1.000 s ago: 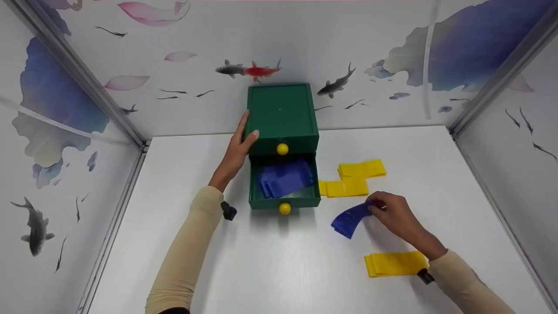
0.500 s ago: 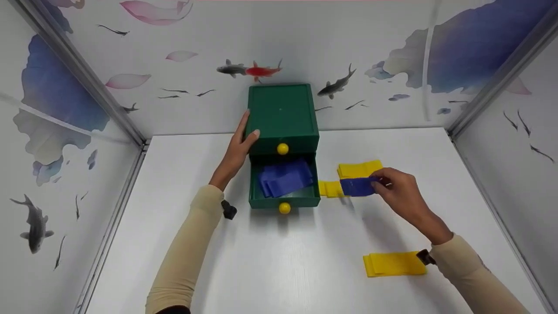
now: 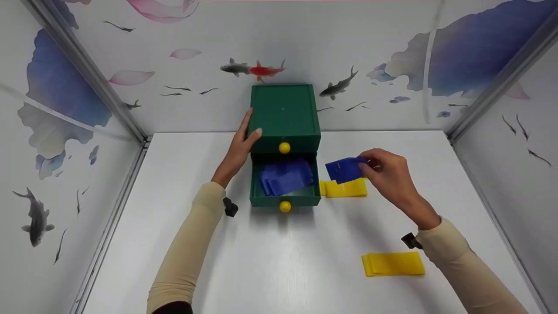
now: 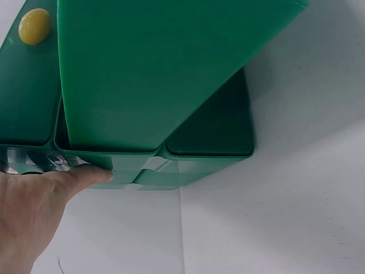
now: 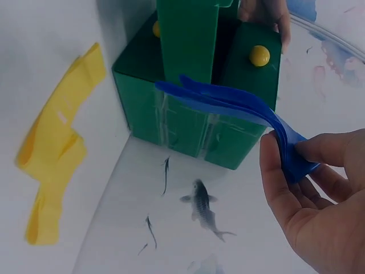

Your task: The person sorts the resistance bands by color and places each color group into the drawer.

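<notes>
A green drawer cabinet (image 3: 283,111) with yellow knobs stands at the back of the table. One drawer (image 3: 261,200) below the top one is pulled out, and several folded blue strips (image 3: 287,176) lie in it. My left hand (image 3: 236,152) rests against the cabinet's left side, fingers straight and thumb on the top front edge. To the right of the drawer, my right hand (image 3: 388,174) pinches one end of a folded blue strip (image 3: 344,169) above the table. In the right wrist view the blue strip (image 5: 228,103) is held between thumb and fingers, its free end toward the cabinet.
A folded yellow strip (image 3: 346,189) lies beside the drawer, and another one behind it is covered in the head view by my right hand and the blue strip. A third yellow strip (image 3: 394,264) lies nearer the front right. Fish-patterned walls (image 3: 187,104) enclose the table.
My right hand has lifted the blue strip off the table and carried it back and left, over the yellow strips toward the drawer. My left hand has stayed at the cabinet.
</notes>
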A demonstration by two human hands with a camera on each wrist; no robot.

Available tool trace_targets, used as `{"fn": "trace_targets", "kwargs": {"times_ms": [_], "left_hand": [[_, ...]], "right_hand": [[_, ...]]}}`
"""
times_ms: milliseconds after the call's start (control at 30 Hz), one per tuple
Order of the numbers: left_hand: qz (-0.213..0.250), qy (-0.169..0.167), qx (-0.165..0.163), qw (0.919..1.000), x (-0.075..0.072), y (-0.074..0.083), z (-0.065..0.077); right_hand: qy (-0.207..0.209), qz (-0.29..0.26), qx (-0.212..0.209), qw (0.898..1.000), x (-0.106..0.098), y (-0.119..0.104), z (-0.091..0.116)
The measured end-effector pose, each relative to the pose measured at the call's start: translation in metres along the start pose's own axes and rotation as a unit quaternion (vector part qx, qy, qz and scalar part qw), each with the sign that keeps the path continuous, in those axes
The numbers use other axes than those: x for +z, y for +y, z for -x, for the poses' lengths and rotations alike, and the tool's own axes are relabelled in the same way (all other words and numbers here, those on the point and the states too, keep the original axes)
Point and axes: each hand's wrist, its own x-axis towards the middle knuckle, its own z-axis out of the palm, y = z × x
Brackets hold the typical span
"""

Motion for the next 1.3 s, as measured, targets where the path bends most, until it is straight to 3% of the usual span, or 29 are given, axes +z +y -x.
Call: {"fn": "trace_targets", "kwargs": {"times_ms": [333, 533, 700, 1300], "left_hand": [[0.004, -0.001, 0.005, 1.0000, -0.001, 0.001, 0.000], [0.003, 0.000, 0.007, 1.0000, 0.000, 0.001, 0.000], [0.003, -0.001, 0.008, 1.0000, 0.000, 0.000, 0.000], [-0.009, 0.010, -0.006, 0.9999, 0.000, 0.001, 0.000]], "right_hand": [[-0.022, -0.035, -0.006, 0.999, 0.024, -0.034, -0.023], [-0.042, -0.083, -0.007, 0.996, 0.045, -0.044, -0.037], [-0.061, -0.086, -0.022, 0.994, 0.063, -0.054, -0.043], [-0.130, -0.105, -0.030, 0.985, 0.133, -0.083, -0.038]]}}
